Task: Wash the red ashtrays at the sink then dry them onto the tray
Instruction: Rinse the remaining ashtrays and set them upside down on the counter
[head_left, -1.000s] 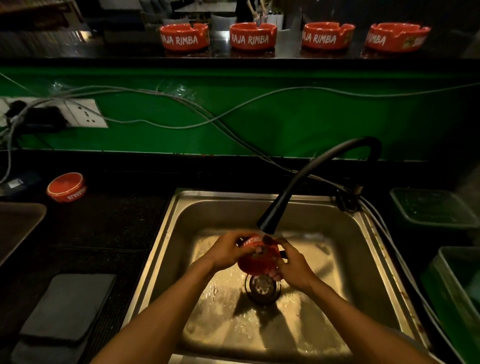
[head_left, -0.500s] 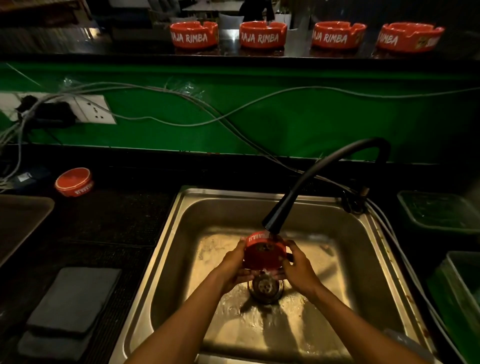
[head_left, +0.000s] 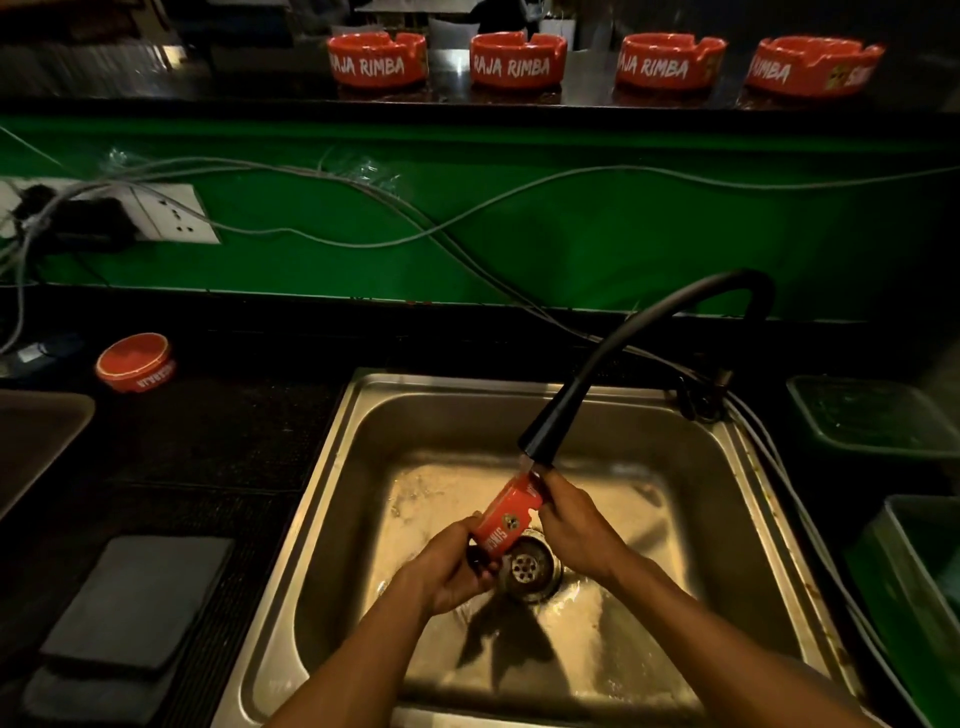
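Ashtray (head_left: 506, 514): tilted on edge over the sink (head_left: 332, 499) drain, just under the black tap (head_left: 540, 441)
Left hand (head_left: 452, 561): grips its lower end
Right hand (head_left: 574, 525): pinches its upper end

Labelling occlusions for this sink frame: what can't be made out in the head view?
- Inside of the tilted red ashtray held over the steel sink: faces away from the camera.
- Left hand fingers: curled behind the ashtray.
- Brown tray: cut off by the left edge.
- Green bin: cut off by the right edge, contents too dark.
- Water from the black faucet: stream too faint to trace.
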